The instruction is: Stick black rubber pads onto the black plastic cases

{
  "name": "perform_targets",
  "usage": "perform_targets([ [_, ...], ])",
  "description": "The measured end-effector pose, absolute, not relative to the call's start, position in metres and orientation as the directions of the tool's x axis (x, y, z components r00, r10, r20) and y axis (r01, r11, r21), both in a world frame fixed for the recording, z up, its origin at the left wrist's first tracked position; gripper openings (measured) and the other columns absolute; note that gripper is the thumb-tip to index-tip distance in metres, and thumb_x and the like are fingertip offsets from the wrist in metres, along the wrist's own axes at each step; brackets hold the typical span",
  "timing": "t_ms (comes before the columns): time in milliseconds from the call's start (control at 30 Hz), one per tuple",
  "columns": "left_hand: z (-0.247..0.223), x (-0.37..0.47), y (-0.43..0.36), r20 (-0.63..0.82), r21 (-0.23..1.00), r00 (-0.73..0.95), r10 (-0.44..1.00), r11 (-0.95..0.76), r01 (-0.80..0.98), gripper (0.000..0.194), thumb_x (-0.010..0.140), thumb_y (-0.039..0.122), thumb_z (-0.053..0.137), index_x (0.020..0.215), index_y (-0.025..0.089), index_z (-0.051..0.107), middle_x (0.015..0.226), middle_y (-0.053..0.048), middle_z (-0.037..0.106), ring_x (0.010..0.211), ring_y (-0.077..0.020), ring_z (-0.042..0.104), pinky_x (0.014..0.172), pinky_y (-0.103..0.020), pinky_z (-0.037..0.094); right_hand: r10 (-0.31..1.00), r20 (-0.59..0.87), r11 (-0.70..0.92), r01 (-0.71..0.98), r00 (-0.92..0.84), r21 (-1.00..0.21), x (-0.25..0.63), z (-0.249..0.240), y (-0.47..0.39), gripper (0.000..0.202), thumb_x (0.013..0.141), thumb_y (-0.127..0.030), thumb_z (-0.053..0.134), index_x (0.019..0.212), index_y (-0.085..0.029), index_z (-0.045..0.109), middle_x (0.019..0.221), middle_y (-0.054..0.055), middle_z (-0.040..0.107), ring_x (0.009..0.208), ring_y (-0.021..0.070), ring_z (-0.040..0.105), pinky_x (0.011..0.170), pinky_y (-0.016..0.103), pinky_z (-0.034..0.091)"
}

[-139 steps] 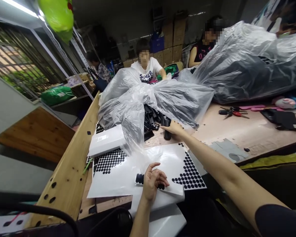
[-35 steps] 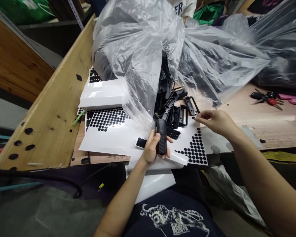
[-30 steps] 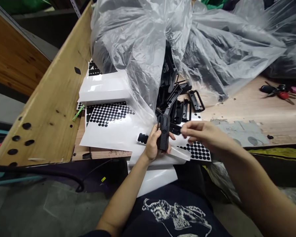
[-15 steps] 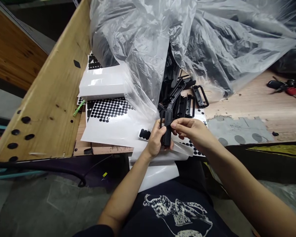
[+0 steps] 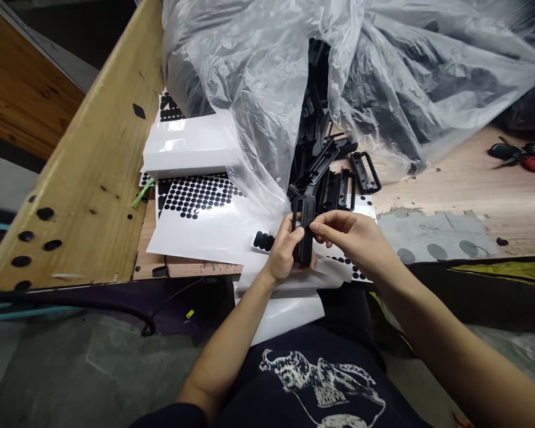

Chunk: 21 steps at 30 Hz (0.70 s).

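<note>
The left hand has its fingers clamped on the black part, over the white sheet. The right hand has fingers together at its face; steady support and light touch suit this best.

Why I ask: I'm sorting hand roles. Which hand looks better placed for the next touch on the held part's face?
The right hand, I'd judge: its pinched fingertips are at the black part, while the left hand has its grip around it.
</note>
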<state>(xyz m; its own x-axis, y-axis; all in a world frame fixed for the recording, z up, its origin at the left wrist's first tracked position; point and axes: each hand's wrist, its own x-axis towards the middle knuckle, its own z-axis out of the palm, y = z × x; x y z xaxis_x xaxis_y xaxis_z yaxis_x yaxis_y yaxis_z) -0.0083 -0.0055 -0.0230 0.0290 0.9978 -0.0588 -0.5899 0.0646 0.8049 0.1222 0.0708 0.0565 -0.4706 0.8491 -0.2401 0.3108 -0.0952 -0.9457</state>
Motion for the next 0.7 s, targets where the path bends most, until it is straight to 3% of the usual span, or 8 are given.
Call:
perform_targets([
  [533,-0.025,-0.008,-0.005,-0.087,0.785,0.016,0.996,0.078,-0.614,0.047,0.095,0.057,0.054,0.126,0.024,0.043,0.052,0.007,0.057,0.036,-0.0150,0.053,0.038,-0.021,0.032,0.873,-0.109,0.064,0.333,-0.476,-0.941,0.123,0.047,0.066,0.040,0.075,-0.057,0.083,0.084,-0.021,0.067,0.080,0.003,0.067,0.068,0.0167,0.060,0.061,0.031,0.050],
  [700,-0.024,-0.007,-0.004,-0.072,0.765,0.000,0.997,0.055,-0.642,0.044,0.094,0.054,0.056,0.124,0.024,0.044,0.069,0.005,0.062,0.036,-0.0126,0.055,0.036,-0.020,0.031,0.865,-0.093,0.049,0.268,-0.493,-0.962,0.123,0.042,0.069,0.044,0.074,-0.051,0.086,0.095,-0.024,0.058,0.085,0.000,0.062,0.066,0.0161,0.062,0.060,0.031,0.051],
])
